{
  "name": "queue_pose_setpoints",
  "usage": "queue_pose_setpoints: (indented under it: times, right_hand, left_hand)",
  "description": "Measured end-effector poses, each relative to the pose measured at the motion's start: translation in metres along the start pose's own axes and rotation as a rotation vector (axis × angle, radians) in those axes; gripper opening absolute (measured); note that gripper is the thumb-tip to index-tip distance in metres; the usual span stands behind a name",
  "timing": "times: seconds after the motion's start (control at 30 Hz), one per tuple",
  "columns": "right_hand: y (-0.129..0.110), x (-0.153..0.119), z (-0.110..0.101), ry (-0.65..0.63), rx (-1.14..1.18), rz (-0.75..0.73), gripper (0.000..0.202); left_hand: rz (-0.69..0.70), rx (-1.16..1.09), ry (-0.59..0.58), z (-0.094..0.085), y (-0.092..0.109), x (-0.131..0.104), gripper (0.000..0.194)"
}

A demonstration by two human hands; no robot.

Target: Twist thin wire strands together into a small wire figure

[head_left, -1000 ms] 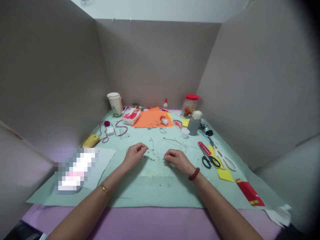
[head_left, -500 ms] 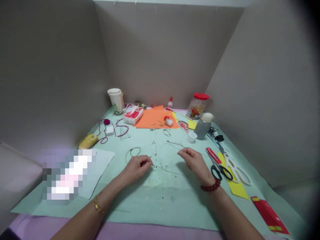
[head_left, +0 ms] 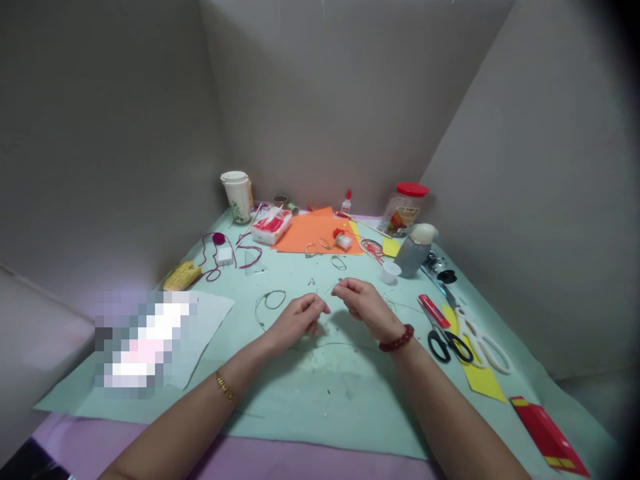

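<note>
My left hand [head_left: 299, 317] is over the middle of the mat, its thumb and fingers pinched together. A thin greenish cord [head_left: 350, 344] runs from beneath that hand towards the right and seems to be in its grip. My right hand [head_left: 364, 305] is close by on the right, fingertips pinched and pointing left; whatever it pinches is too small to make out. The fingertips of the two hands are a short gap apart. Tiny beads [head_left: 311, 282] lie scattered on the mat around them. A looped green cord [head_left: 275, 300] rests left of my left hand.
Scissors with black handles [head_left: 450, 347] and white-handled scissors [head_left: 483, 343] lie at the right, near a red packet [head_left: 549, 437]. A small clear cup [head_left: 390, 272] and a grey bottle [head_left: 414, 255] stand behind. Orange paper [head_left: 305, 233] and a tissue pack [head_left: 271, 225] lie farther back.
My right hand has moved left and my left hand slightly up and right, so their fingertips are now closer together. The view has shifted a little.
</note>
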State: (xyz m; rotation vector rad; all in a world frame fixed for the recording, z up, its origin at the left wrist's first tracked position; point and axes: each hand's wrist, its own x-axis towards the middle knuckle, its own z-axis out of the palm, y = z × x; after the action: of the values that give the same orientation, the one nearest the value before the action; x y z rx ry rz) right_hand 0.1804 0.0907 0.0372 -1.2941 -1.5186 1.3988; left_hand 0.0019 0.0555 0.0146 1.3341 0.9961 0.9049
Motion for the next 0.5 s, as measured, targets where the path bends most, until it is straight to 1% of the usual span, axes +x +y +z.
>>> queue_pose_setpoints:
  times: [0.07, 0.17, 0.23, 0.3, 0.37, 0.43, 0.5]
  right_hand:
    - [0.006, 0.007, -0.006, -0.04, 0.061, 0.059, 0.022]
    - [0.015, 0.014, -0.014, -0.089, 0.073, 0.11, 0.021]
    - [0.017, 0.018, -0.016, -0.089, 0.045, 0.128, 0.021]
    - [0.018, 0.024, -0.014, -0.036, -0.009, 0.116, 0.021]
    - [0.02, 0.031, -0.007, 0.053, -0.085, 0.075, 0.02]
    - [0.024, 0.04, 0.002, 0.133, -0.184, 0.019, 0.018]
    - [0.03, 0.049, 0.01, 0.177, -0.281, -0.035, 0.017]
  left_hand:
    - [-0.03, 0.012, 0.075, -0.005, -0.007, 0.004, 0.029]
    - [-0.049, -0.061, 0.089, -0.016, -0.014, 0.01, 0.028]
    - [-0.034, -0.144, 0.107, -0.02, -0.016, 0.014, 0.026]
    - [-0.032, -0.237, 0.14, -0.022, -0.016, 0.019, 0.024]
    - [-0.08, -0.3, 0.187, -0.022, -0.017, 0.023, 0.024]
    - [-0.147, -0.264, 0.28, -0.023, -0.021, 0.026, 0.022]
    - [-0.188, -0.15, 0.376, -0.027, -0.025, 0.027, 0.018]
